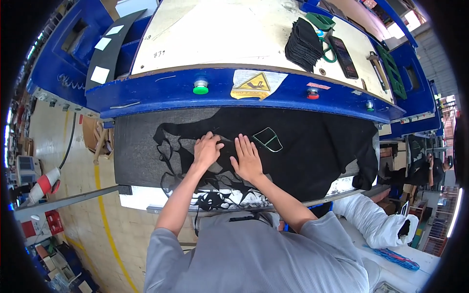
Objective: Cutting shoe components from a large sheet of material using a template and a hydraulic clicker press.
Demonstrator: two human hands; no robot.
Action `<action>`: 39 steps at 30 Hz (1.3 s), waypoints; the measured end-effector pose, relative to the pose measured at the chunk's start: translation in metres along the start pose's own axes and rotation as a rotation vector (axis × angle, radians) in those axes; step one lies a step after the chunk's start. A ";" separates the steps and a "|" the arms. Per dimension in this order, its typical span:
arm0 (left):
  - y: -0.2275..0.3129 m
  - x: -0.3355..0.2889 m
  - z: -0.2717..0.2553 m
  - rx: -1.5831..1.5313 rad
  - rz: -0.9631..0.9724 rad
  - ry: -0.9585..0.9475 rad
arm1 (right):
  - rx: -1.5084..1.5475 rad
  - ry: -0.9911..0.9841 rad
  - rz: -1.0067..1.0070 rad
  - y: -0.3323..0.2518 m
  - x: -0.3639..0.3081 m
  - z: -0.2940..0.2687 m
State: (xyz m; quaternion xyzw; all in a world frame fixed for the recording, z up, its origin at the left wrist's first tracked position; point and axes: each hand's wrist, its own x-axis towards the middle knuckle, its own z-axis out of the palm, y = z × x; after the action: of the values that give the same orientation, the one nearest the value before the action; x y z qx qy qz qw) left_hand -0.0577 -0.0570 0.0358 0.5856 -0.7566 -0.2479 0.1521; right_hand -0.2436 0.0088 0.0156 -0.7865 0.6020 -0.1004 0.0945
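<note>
A wide sheet of black fabric [303, 151] lies over the dark board [134, 141] in front of me. Its left part is a web of cut-out holes and thin strips [168, 156]. My left hand [207, 150] is at this cut edge, fingers curled and closed on the black fabric; the fingertips are partly hidden. Beside it, my right hand [247, 158] rests flat on the sheet with fingers stretched out. Just right of those fingers lies a cutting die [267, 140], a curved frame with a green and white outline and a bar across it.
Beyond the board runs a blue machine beam [171, 88] with a green button [200, 88] and a red button [312, 93]. On the pale top stand a stack of black cut pieces [304, 45], green-handled scissors [330, 52] and a phone [344, 57]. A white sack [373, 222] sits at right.
</note>
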 end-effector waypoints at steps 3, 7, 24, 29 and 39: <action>0.004 -0.003 0.006 0.107 -0.011 0.063 | -0.006 -0.005 -0.001 0.000 0.001 0.002; 0.016 0.002 -0.002 0.042 0.058 0.010 | -0.005 0.006 -0.017 0.001 -0.001 0.003; 0.013 0.011 0.015 -0.275 -0.204 -0.067 | 0.013 0.045 -0.030 0.002 -0.002 0.002; 0.006 0.021 0.010 -0.311 -0.132 -0.257 | 0.005 0.087 -0.046 0.006 -0.003 0.002; 0.004 0.020 0.002 -0.100 -0.041 -0.291 | 0.029 0.090 -0.059 0.008 -0.006 0.006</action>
State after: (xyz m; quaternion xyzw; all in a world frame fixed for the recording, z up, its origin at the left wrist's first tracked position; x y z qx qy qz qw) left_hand -0.0678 -0.0749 0.0349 0.5506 -0.7453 -0.3704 0.0649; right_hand -0.2508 0.0127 0.0079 -0.7970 0.5808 -0.1471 0.0759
